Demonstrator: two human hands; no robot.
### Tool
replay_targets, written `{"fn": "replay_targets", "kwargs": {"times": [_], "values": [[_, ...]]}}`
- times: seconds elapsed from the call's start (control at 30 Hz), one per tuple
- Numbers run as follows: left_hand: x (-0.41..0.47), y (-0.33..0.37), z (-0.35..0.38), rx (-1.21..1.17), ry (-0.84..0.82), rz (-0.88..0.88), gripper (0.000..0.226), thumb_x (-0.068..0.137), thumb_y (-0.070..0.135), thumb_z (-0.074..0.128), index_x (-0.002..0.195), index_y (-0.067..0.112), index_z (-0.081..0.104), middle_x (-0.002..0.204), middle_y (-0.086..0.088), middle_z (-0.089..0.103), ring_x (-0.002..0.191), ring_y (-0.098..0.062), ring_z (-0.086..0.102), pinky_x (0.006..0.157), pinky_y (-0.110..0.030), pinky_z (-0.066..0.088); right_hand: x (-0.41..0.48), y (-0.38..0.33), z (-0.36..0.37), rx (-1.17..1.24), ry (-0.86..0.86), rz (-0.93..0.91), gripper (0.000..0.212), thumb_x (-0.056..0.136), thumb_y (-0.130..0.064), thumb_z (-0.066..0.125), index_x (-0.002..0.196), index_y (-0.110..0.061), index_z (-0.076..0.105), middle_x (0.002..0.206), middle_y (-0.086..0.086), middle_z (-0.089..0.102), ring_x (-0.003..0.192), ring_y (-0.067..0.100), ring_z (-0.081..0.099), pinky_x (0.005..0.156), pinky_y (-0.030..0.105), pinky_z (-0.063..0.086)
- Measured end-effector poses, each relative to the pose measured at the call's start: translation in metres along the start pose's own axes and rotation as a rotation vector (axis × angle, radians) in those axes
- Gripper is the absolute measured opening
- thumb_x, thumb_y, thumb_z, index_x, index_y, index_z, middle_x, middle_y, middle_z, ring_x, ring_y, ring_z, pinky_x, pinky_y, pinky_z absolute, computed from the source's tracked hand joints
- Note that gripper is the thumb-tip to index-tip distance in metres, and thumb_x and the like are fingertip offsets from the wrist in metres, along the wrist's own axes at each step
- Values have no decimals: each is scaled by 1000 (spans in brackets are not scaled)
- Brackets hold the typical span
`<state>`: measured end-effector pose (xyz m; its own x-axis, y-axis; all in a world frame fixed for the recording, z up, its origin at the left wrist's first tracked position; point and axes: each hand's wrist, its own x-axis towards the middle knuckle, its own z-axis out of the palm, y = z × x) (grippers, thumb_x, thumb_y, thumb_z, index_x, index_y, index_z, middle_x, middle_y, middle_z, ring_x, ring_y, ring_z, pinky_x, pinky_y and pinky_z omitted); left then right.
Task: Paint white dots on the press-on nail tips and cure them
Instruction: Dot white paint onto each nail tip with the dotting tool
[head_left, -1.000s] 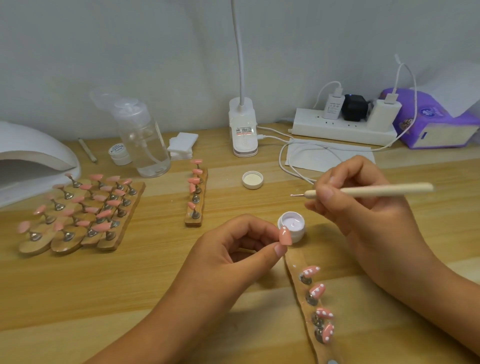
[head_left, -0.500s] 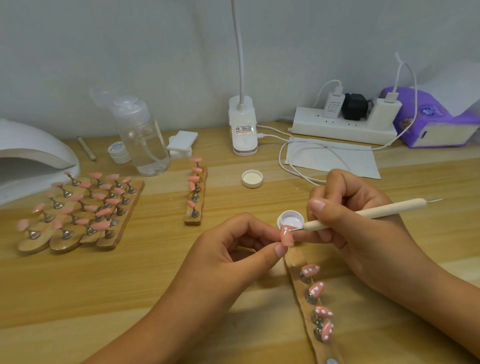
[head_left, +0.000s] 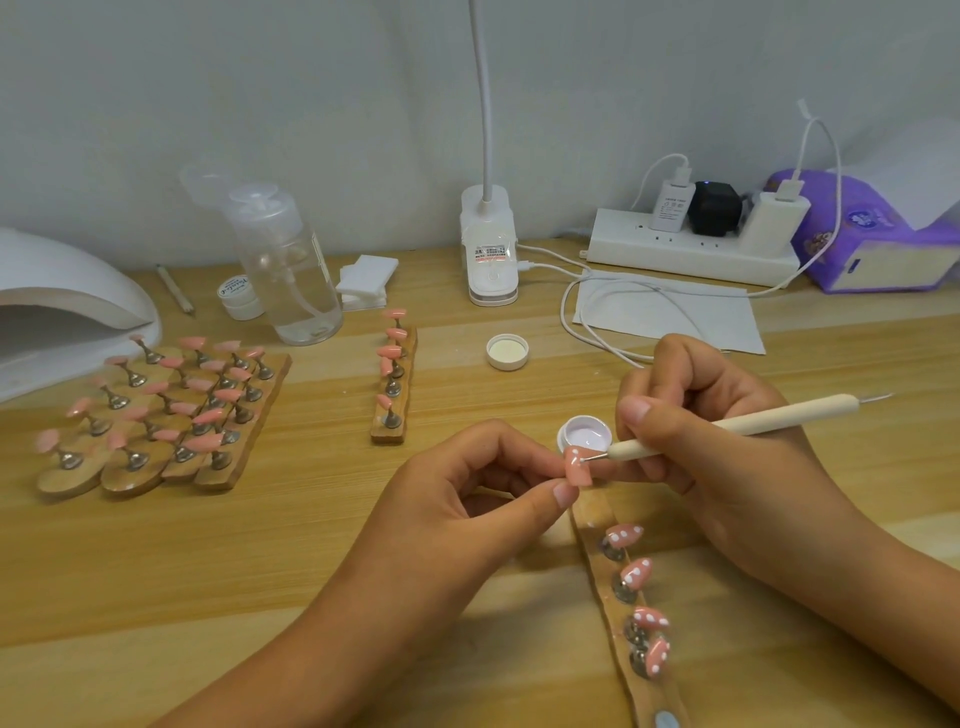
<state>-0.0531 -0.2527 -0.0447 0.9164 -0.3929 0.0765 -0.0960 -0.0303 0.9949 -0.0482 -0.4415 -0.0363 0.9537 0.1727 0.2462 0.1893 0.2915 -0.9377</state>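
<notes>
While the left hand (head_left: 467, 504) pinches a tip (head_left: 577, 470), a pot (head_left: 586, 435) (open) stands behind.

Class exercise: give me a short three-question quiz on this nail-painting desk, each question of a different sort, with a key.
1. True or false: the left hand pinches a pink nail tip while the right hand holds the dotting tool.
2. Beside the open paint pot, the tool's metal end is: A dipped in the pot; B touching the held nail tip; C lifted clear of everything.
3. How many dotted pink tips show on the near wooden strip?
Key: 1 true; 2 B; 3 four.
</notes>
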Motion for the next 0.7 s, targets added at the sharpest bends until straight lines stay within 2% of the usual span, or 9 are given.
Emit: {"fn": "replay_targets", "kwargs": {"times": [0.27,0.7], "values": [[0,0,0,10,5,0,6,72,25,73,76,29,73,78,2,71,70,-5,60,64,-17,47,-1,0,0,-18,-11,-10,18,74,-17,67,62,-21,54,63,-5,58,57,3,59,58,21,54],[0,1,0,12,4,4,6,73,25,73,77,29,73,79,4,72,72,-4,60,65,-17,47,0,1,0,-11,4,-13,19,72,-18,67,60,-22,53,63,-5,57,55,3,57,58,23,55]]}}
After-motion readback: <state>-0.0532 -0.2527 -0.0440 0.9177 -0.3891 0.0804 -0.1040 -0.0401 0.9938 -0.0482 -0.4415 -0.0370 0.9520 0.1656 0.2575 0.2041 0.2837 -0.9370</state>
